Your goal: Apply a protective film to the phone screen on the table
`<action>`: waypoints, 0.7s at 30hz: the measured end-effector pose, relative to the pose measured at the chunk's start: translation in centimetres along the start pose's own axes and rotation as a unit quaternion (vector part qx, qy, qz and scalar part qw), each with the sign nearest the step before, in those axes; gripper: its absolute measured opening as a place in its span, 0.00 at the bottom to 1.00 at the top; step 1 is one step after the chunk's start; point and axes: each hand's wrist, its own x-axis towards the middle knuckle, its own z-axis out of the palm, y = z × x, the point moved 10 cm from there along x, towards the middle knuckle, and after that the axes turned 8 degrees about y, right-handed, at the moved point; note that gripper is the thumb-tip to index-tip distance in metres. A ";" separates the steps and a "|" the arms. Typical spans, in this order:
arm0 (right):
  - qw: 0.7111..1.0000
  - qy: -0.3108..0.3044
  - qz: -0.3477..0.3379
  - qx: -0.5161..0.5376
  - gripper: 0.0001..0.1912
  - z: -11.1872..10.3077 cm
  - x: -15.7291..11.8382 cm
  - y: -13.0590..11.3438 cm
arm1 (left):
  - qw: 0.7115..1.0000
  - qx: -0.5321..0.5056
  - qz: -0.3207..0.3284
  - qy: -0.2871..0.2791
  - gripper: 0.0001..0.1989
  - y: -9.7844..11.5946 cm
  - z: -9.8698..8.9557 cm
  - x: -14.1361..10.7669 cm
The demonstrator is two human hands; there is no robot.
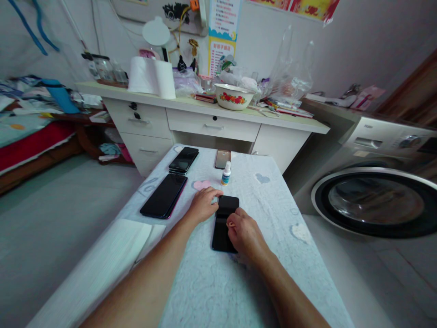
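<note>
A black smartphone [223,232] lies flat on the cloth-covered table, its dark screen facing up. My left hand [204,204] is at the phone's upper left edge, with the thumb and fingers apart; a small pale patch shows between them. Over the right side of the screen, my right hand [244,230] is closed, its fingertips curled together; whatever they may hold is hidden. Just beyond the phone stands a small white spray bottle [226,174] with a blue and yellow label.
To the left lie stacked dark phones [164,196] and another phone stack [184,159]. A brownish phone or case [223,158] is at the far edge. Behind stands a white desk [211,123] with paper rolls and an enamel bowl [234,96]; a washing machine [368,182] is at right.
</note>
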 end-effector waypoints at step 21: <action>0.999 -0.012 -0.036 0.018 0.09 0.2 -0.4 -1.4 | 1.000 -0.002 0.009 0.003 0.23 0.0 0.1 0.0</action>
